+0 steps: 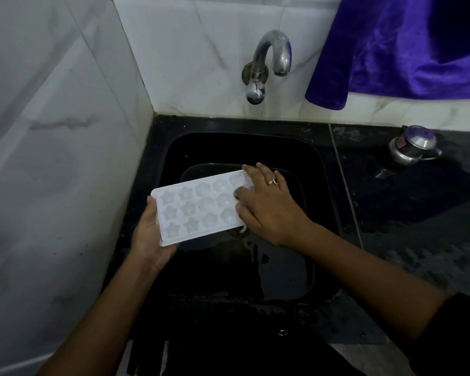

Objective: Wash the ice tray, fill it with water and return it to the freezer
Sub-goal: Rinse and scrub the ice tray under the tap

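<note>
The ice tray [198, 207] is over the sink [174, 147]; tap [269, 58] on the wall [201, 63] behind it; pot [413, 147] on the counter [391, 213] right of the sink, near the back edge; cloth [391, 50] hanging above the pot.

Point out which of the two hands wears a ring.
The right hand, resting on the ice tray's right end: a ring shows on one finger. The left hand, holding the tray's other end, shows none.
</note>
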`<state>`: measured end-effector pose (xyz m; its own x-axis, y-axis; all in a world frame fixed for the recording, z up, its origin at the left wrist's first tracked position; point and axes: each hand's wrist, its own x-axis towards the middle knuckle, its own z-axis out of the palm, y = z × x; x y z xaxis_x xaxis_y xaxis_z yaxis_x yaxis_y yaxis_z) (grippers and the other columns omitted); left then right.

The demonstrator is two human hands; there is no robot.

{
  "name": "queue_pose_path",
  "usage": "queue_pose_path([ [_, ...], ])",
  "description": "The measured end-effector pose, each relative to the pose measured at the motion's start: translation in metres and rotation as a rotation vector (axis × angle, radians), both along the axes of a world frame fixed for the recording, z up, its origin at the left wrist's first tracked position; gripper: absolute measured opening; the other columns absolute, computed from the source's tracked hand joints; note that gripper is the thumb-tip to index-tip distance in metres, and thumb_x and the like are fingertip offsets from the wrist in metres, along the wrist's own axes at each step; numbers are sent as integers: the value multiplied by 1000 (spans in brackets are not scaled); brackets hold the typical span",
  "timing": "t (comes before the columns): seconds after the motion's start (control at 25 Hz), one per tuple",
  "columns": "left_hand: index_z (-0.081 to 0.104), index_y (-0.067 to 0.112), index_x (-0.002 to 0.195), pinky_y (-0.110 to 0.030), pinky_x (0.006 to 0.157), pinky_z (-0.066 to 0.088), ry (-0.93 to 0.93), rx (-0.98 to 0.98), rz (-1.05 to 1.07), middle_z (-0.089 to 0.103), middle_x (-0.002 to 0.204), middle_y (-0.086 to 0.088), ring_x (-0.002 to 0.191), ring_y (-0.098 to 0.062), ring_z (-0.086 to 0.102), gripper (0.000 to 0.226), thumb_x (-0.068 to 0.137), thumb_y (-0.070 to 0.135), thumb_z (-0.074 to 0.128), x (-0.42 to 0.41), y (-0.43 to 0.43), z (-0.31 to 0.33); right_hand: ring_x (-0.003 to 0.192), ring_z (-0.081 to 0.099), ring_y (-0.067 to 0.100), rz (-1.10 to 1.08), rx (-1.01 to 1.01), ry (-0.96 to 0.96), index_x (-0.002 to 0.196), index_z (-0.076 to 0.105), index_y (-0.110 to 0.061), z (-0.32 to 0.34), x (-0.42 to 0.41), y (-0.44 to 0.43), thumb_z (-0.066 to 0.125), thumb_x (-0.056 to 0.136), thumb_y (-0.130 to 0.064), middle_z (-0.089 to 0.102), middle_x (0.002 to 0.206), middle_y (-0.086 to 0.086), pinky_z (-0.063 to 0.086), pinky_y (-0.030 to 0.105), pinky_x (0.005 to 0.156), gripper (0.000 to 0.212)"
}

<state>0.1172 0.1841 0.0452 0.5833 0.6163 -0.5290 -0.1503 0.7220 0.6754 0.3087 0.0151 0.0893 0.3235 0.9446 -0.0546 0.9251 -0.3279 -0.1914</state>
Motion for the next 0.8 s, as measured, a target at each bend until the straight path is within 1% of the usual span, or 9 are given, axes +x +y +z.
queue_pose_path([
  [0.12, 58, 12, 143, -41, 81, 64, -25, -30, 8, 68, 137, -13, 116, -29, 72, 64, 107, 58, 32, -3, 8, -2, 155, 12, 40, -1, 16, -1, 144, 51, -30, -3, -2, -1, 27, 104, -49, 21, 167, 15, 13, 66, 122, 51],
  [0.24, 61, 11, 142, -41, 80, 64, -22, -32, -5, 69, 136, -13, 116, -29, 72, 65, 107, 58, 30, -3, 9, -2, 155, 15, 40, -49, 32, -10, 136, 58, -30, 1, -1, 3, 28, 101, -50, 25, 166, 16, 17, 67, 121, 50],
  [0.32, 65, 11, 140, -42, 81, 64, -15, -27, 4, 69, 135, -13, 116, -29, 72, 67, 107, 58, 30, -4, 13, -2, 155, 16, 40, -53, 25, -6, 140, 55, -28, 0, -8, 7, 30, 103, -47, 25, 166, 16, 18, 67, 121, 49],
  [0.44, 73, 15, 126, -41, 75, 64, -12, -47, 13, 70, 134, -14, 112, -29, 74, 64, 107, 59, 31, -8, 19, -2, 154, 15, 39, -19, 29, 31, 144, 52, -26, -2, -13, 3, 28, 104, -47, 23, 166, 15, 16, 64, 122, 52],
  [0.56, 83, 17, 110, -39, 71, 64, -33, -84, 25, 75, 125, -12, 104, -28, 77, 67, 107, 58, 30, -11, 21, -3, 153, 19, 39, -83, 57, 39, 141, 52, -23, 1, -3, -7, 30, 103, -46, 26, 164, 16, 21, 64, 121, 50],
  [0.6, 83, 17, 109, -39, 70, 64, -35, -90, 27, 76, 123, -11, 103, -27, 77, 68, 108, 58, 29, -11, 21, -4, 152, 20, 40, -109, 47, 35, 141, 51, -23, 1, 0, -8, 29, 103, -46, 27, 163, 17, 22, 64, 120, 50],
  [0.64, 81, 16, 115, -38, 70, 64, -30, -91, 20, 75, 124, -11, 103, -27, 77, 67, 107, 58, 29, -11, 20, -4, 151, 21, 40, -135, 32, 36, 141, 51, -24, 0, 1, -8, 28, 103, -47, 28, 162, 17, 23, 65, 119, 50],
  [0.72, 68, 15, 134, -39, 71, 64, -24, -106, -8, 72, 131, -13, 106, -28, 76, 65, 107, 59, 29, -8, 20, -5, 152, 20, 41, -172, 17, 37, 140, 53, -24, -2, 0, -4, 28, 102, -47, 27, 163, 18, 23, 65, 119, 51],
  [0.8, 67, 14, 136, -40, 72, 64, -34, -101, -1, 72, 131, -13, 107, -28, 76, 66, 108, 59, 29, -7, 21, -6, 152, 20, 40, -156, 0, 29, 143, 52, -23, -4, -1, -3, 30, 103, -45, 26, 164, 18, 22, 65, 120, 51],
])
